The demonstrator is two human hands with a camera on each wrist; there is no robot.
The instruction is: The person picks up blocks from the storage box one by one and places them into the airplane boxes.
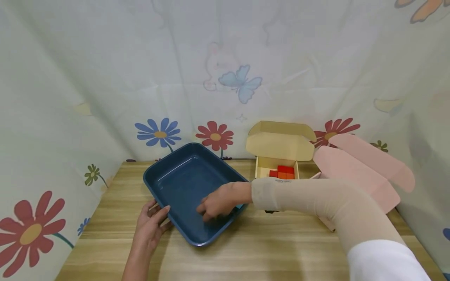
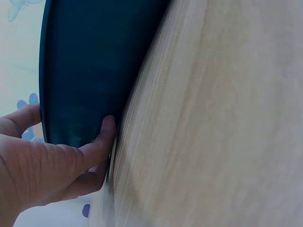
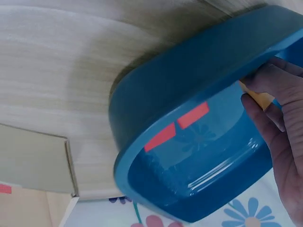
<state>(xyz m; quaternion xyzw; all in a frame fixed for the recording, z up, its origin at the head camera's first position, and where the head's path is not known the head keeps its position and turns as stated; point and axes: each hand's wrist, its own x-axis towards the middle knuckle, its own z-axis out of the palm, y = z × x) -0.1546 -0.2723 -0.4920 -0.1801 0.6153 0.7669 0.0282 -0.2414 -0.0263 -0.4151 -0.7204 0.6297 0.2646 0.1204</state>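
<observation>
A deep blue rectangular basin (image 1: 186, 183) sits at an angle on the table. My left hand (image 1: 152, 223) grips its near left side, thumb at the rim and fingers against the outer wall; the left wrist view shows the hand (image 2: 57, 165) on that wall. Inside the basin is my right hand (image 1: 219, 203). In the right wrist view its fingers pinch a yellow-orange block (image 3: 259, 97), partly covered by them. Two red blocks (image 3: 193, 115) lie on the basin floor there; the head view hides them behind the right hand and forearm.
An open yellow box (image 1: 277, 140) with several red and orange blocks (image 1: 285, 171) stands at the back right. Beside it is an open pink box (image 1: 358, 171), partly hidden by the right forearm. A patterned curtain (image 1: 211, 97) hangs behind the wooden table (image 1: 211, 261).
</observation>
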